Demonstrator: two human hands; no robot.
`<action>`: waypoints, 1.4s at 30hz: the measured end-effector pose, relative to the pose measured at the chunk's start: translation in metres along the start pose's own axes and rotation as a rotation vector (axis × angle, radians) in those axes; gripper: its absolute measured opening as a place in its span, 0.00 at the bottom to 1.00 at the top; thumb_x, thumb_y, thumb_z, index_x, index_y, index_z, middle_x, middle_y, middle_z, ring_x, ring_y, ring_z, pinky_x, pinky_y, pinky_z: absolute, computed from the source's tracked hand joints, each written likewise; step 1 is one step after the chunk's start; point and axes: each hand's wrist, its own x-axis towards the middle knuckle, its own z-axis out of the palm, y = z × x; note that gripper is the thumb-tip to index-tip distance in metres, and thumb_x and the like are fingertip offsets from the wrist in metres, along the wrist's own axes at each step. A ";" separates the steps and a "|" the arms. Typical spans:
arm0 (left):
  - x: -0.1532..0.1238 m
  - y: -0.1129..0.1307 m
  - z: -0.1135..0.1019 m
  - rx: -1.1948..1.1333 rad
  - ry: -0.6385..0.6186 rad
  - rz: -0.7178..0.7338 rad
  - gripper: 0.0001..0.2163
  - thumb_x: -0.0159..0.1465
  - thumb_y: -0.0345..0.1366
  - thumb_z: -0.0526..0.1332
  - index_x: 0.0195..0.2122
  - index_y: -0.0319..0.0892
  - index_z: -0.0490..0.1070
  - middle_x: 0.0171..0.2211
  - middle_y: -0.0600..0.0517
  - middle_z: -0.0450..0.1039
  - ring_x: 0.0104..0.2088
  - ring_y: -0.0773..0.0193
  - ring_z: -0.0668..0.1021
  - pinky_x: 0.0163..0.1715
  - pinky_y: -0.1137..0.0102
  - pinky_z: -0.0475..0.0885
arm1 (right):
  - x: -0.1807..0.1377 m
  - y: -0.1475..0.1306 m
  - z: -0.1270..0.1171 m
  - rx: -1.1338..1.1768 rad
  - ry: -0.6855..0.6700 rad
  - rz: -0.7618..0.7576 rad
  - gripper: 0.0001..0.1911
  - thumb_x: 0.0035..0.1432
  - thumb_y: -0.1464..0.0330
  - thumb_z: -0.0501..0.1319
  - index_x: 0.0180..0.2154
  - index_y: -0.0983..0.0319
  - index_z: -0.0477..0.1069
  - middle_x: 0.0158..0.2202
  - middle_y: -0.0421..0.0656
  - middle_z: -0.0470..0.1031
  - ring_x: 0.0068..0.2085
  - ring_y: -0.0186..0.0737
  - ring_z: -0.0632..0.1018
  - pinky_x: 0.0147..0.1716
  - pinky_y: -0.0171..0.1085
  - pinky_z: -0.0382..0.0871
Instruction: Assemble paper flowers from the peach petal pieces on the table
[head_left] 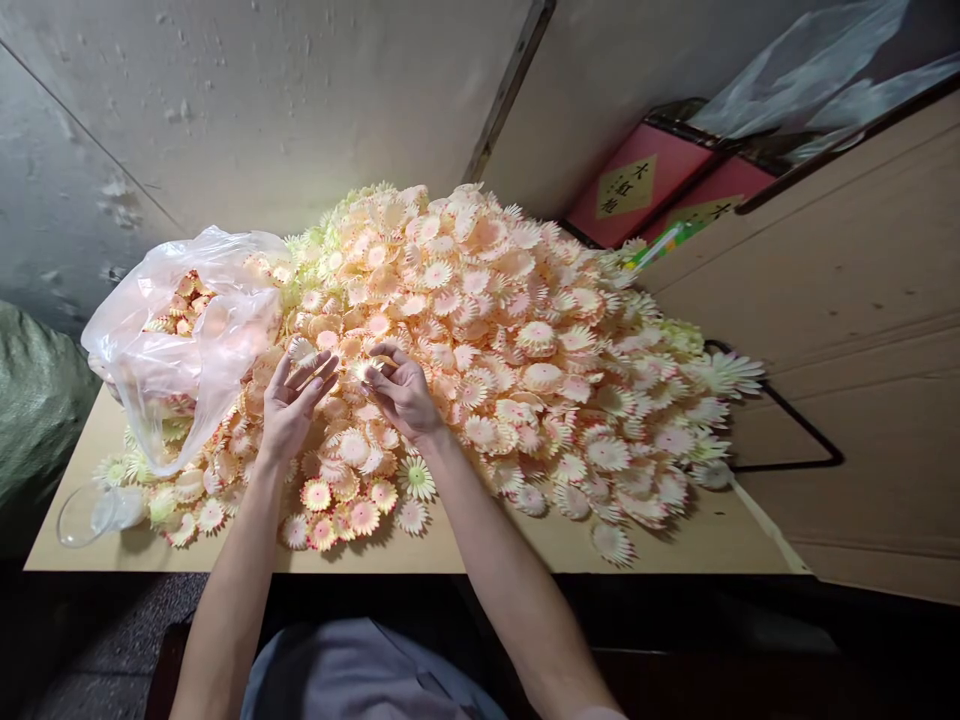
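Observation:
My left hand (291, 402) is raised over the pile, its fingers partly curled and a pale petal disc (302, 351) at the thumb and fingertips. Beside it my right hand (403, 392) has thumb and forefinger pinched on a cream artificial flower piece (367, 370). The hands are a short way apart. Around and beneath them spreads a big heap of artificial flower petal discs (480, 310), peach, cream and pale green with pink-red tips. Several yellow-and-pink discs (322, 530) lie near the front, along with a greener one (416, 478).
A translucent plastic bag (180, 340) of petal pieces stands left of the heap. A clear round container (79, 515) lies at the tabletop's (360, 560) left front. Cardboard (840, 400) and a dark metal bar (802, 425) edge the right. Red boxes (637, 185) stand behind.

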 end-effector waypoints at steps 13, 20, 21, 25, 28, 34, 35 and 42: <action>0.002 -0.001 -0.003 0.104 0.069 0.000 0.46 0.55 0.35 0.72 0.67 0.66 0.45 0.64 0.45 0.64 0.34 0.67 0.83 0.35 0.71 0.80 | -0.001 0.000 0.003 -0.075 -0.001 -0.033 0.23 0.44 0.61 0.74 0.37 0.57 0.63 0.22 0.29 0.55 0.22 0.25 0.59 0.23 0.27 0.60; 0.002 0.000 -0.002 0.248 0.081 0.090 0.44 0.54 0.35 0.73 0.66 0.68 0.51 0.57 0.50 0.69 0.24 0.78 0.73 0.29 0.77 0.76 | -0.002 0.001 0.004 -0.102 -0.082 -0.006 0.19 0.49 0.62 0.72 0.41 0.60 0.71 0.21 0.31 0.66 0.24 0.26 0.67 0.28 0.28 0.65; 0.002 0.000 -0.003 0.262 0.080 0.086 0.42 0.55 0.36 0.73 0.66 0.66 0.54 0.56 0.50 0.70 0.25 0.77 0.73 0.28 0.77 0.75 | -0.002 0.001 0.004 -0.115 -0.087 -0.005 0.20 0.48 0.62 0.73 0.42 0.60 0.72 0.24 0.33 0.70 0.26 0.27 0.70 0.31 0.29 0.68; 0.003 -0.005 -0.008 0.284 0.067 0.096 0.26 0.58 0.40 0.70 0.58 0.57 0.70 0.54 0.49 0.70 0.31 0.73 0.76 0.32 0.76 0.75 | 0.000 0.003 0.003 -0.140 -0.060 -0.040 0.23 0.43 0.64 0.76 0.42 0.59 0.74 0.34 0.39 0.78 0.37 0.33 0.77 0.41 0.34 0.73; 0.003 -0.004 -0.009 0.344 0.062 0.126 0.16 0.59 0.43 0.68 0.48 0.48 0.78 0.57 0.47 0.66 0.46 0.61 0.77 0.40 0.71 0.76 | 0.002 0.006 0.001 -0.130 -0.059 -0.044 0.24 0.42 0.64 0.76 0.42 0.59 0.73 0.35 0.40 0.79 0.38 0.35 0.79 0.43 0.36 0.75; 0.001 0.000 -0.005 0.511 -0.004 0.193 0.07 0.57 0.41 0.70 0.32 0.44 0.82 0.51 0.45 0.71 0.56 0.54 0.72 0.54 0.63 0.69 | 0.004 0.008 0.001 -0.133 0.023 -0.108 0.26 0.35 0.65 0.78 0.38 0.60 0.73 0.34 0.40 0.79 0.36 0.35 0.79 0.41 0.38 0.77; 0.000 0.000 -0.004 0.536 -0.005 0.188 0.07 0.56 0.41 0.71 0.31 0.43 0.82 0.50 0.45 0.72 0.55 0.54 0.73 0.55 0.62 0.69 | 0.004 0.009 0.001 -0.135 0.032 -0.119 0.26 0.35 0.65 0.79 0.37 0.61 0.74 0.34 0.40 0.79 0.36 0.35 0.79 0.41 0.37 0.77; 0.001 -0.003 -0.007 0.493 0.004 0.163 0.08 0.58 0.40 0.69 0.30 0.41 0.79 0.47 0.45 0.72 0.49 0.58 0.75 0.46 0.67 0.72 | 0.001 0.008 0.002 -0.194 -0.066 -0.059 0.25 0.39 0.63 0.77 0.41 0.59 0.75 0.33 0.40 0.79 0.36 0.36 0.79 0.41 0.38 0.78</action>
